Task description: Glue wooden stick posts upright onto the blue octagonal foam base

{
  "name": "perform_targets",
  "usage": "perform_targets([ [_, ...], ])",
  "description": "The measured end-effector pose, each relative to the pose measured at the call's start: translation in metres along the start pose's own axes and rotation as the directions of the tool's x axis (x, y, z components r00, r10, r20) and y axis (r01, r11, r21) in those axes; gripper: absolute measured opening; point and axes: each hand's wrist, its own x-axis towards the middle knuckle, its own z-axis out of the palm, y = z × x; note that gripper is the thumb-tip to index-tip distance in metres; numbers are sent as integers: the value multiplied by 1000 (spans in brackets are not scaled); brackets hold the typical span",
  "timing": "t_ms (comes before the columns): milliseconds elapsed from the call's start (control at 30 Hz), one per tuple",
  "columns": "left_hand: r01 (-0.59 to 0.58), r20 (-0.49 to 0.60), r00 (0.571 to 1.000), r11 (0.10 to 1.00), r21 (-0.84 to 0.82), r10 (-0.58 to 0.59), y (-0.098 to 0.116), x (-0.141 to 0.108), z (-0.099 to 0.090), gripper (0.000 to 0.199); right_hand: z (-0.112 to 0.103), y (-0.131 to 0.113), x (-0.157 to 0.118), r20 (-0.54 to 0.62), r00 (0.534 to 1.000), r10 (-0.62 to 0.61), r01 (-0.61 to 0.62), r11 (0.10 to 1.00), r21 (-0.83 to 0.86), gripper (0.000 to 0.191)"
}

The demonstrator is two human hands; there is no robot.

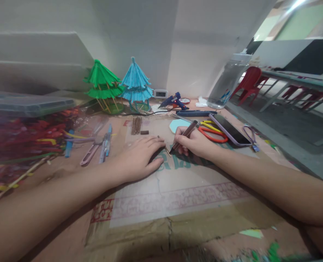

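Observation:
My right hand (187, 142) is closed round a dark brown marker (187, 134), its tip down at a thin small stick (167, 150) on the cardboard. My left hand (145, 156) lies palm down, fingertips over the far end of that stick, its thumb stretched apart from the fingers. Several brown sticks (136, 126) lie side by side beyond my left hand, with a short brown cap (144, 132) beside them. A pale turquoise octagonal piece (179, 126) rests just behind my right hand.
Green (104, 85) and blue (136, 83) paper umbrella-like towers stand at the back. A blue glue gun (175, 100), red-handled scissors (212, 134), and a phone (231, 130) are at right. Clippers (92, 151) and colourful pieces (27, 134) lie left.

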Motion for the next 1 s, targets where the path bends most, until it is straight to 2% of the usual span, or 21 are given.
perform_targets([
  [1000,-16,-12,1000,1000,-19,16,0,0,-1,46,1,0,-1,7,1000,-14,14,1000,-14,17],
])
